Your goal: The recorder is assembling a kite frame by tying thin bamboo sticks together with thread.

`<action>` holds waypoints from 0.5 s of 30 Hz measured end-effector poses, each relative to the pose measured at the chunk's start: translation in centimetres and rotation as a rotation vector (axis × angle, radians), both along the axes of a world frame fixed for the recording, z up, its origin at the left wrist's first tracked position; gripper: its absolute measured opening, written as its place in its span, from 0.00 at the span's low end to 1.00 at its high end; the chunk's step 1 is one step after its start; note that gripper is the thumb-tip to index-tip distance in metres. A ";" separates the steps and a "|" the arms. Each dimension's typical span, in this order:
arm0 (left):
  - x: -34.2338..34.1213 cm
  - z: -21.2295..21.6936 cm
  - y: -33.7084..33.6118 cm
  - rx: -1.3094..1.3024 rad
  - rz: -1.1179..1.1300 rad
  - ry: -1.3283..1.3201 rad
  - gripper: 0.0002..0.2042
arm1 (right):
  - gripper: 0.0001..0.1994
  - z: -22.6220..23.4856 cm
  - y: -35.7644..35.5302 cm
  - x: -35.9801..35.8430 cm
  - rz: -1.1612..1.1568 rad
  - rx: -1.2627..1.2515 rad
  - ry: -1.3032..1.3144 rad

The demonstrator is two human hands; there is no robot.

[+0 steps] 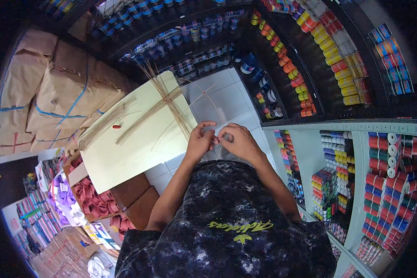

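The thin stick frame point(204, 93) is at the hands and reaches ahead of them over the tiled floor point(227, 99), its slender strips crossing beyond the fingers and one bowing back toward them. The left hand point(200, 142) and right hand point(240, 144) are close together in front of the dark shirt point(227, 208), fingertips pinching the frame at one spot; the left index finger stands out straight, and the exact bit gripped is too small to make out. Left of the hands, the pale yellow worktop point(109, 169) carries a crossed bundle of loose sticks point(158, 105) and a small red object point(116, 126). Farther left are paper-wrapped parcels point(62, 95); to the right, shelves hold colourful spools point(387, 199).
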State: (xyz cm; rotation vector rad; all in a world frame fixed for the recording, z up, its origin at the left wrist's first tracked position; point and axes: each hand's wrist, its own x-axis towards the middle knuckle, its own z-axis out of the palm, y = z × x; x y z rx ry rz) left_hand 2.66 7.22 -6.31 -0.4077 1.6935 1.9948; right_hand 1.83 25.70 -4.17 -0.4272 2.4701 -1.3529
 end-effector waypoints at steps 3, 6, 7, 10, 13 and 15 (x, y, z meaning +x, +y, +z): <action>-0.3 -1.0 -0.4 0.050 -0.014 -0.094 0.15 | 0.07 0.1 0.0 0.0 -0.001 0.004 -0.029; -0.8 -1.7 -1.1 0.213 -0.096 -0.158 0.16 | 0.06 -0.1 0.3 0.2 0.001 -0.021 -0.039; -0.9 -1.7 -1.2 0.214 -0.099 -0.159 0.16 | 0.06 -0.2 0.4 0.2 0.008 -0.030 -0.046; -0.8 -1.8 -1.2 0.327 -0.087 -0.249 0.14 | 0.06 -0.2 0.5 0.3 0.047 -0.086 -0.044; -0.8 -2.1 -0.5 0.223 -0.066 -0.132 0.12 | 0.06 -0.3 0.5 0.4 0.049 -0.103 -0.038; -0.8 -2.0 -0.2 0.103 -0.064 -0.116 0.10 | 0.06 -0.1 0.7 0.5 0.049 -0.093 -0.049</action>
